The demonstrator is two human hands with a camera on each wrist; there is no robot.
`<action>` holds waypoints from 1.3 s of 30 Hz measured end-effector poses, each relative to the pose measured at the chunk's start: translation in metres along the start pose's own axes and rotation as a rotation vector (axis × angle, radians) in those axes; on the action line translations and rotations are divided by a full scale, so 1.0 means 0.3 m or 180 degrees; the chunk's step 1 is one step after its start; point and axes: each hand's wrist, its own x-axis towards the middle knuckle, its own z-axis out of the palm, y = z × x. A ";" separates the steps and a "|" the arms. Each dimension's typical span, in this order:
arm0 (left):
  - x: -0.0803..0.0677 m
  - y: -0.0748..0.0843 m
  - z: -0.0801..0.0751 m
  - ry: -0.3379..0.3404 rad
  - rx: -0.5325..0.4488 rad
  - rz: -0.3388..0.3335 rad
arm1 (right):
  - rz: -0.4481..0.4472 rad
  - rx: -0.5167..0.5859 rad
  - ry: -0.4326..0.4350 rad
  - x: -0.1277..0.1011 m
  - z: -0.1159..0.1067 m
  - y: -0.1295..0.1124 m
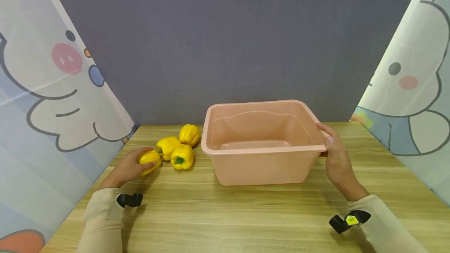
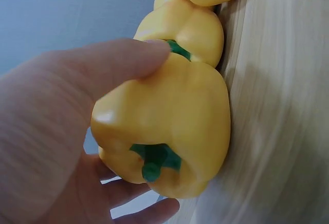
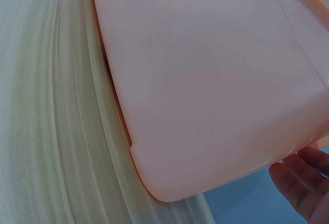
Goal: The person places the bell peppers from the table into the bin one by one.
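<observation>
Several yellow bell peppers lie in a cluster on the wooden table, left of a pink plastic tub [image 1: 261, 149]. My left hand [image 1: 131, 165] curls round the nearest pepper [image 1: 150, 161], thumb on top and fingers under it; the left wrist view shows that pepper [image 2: 169, 126] filling my grasp, green stem toward the camera. Another pepper [image 1: 182, 156] lies just right of it, two more [image 1: 190, 134] behind. My right hand [image 1: 334, 151] grips the tub's right rim, thumb over the edge. In the right wrist view the tub wall [image 3: 205, 80] fills the frame with my fingertips [image 3: 300, 180] below it.
The tub [image 1: 246, 143] looks empty and stands mid-table. The wooden table [image 1: 225, 214] has bare surface in front of the tub. Cartoon-print curtains hang on both sides; a grey wall [image 1: 225, 42] stands behind.
</observation>
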 end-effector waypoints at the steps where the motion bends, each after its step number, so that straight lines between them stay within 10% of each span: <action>1: 0.000 0.000 0.001 -0.0001 0.0016 0.0000 | 0.0005 0.0004 0.0002 0.000 0.000 0.000; 39: -0.005 0.018 0.002 -0.0066 0.0417 -0.0112 | -0.0017 0.0203 -0.0002 0.004 0.001 0.009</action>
